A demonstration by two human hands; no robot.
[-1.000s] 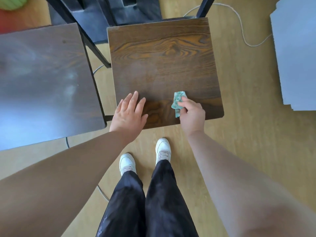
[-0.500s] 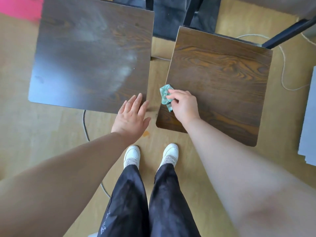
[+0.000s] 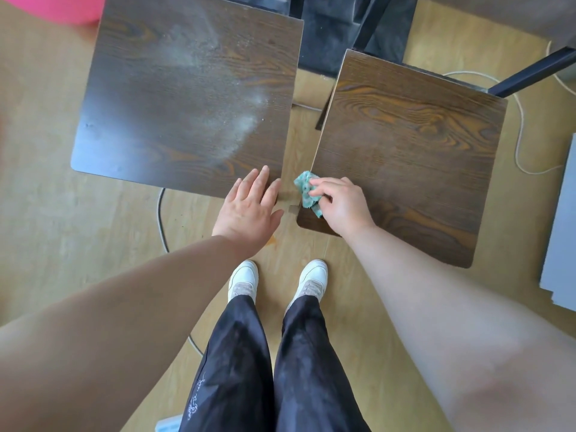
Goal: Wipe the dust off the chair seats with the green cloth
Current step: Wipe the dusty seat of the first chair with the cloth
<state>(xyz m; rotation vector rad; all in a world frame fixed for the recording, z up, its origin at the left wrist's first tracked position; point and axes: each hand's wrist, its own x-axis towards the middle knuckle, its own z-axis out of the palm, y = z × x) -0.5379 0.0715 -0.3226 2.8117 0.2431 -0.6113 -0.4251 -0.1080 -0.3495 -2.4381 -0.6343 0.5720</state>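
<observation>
— Right hand: what is held?
— The crumpled green cloth is pinched at the near-left corner of the dark wooden right seat, which is judged wiped clean.
— What is left?
— Pale dust is seen on the dark wooden left seat, at whose corner the left hand is spread flat.

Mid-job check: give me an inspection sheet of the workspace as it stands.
Surface: light wooden floor.
Job's things: left seat streaked with whitish dust; right seat shows no dust; green cloth at the right seat's near left corner.
Clutter: nothing seen.
Hands: left hand flat, fingers straight, at the left seat's near corner; right hand pinches the green cloth.
Cables: grey cable on the floor; white cord beside the right seat.
Surroundings: pink object far left; grey panel at right.
</observation>
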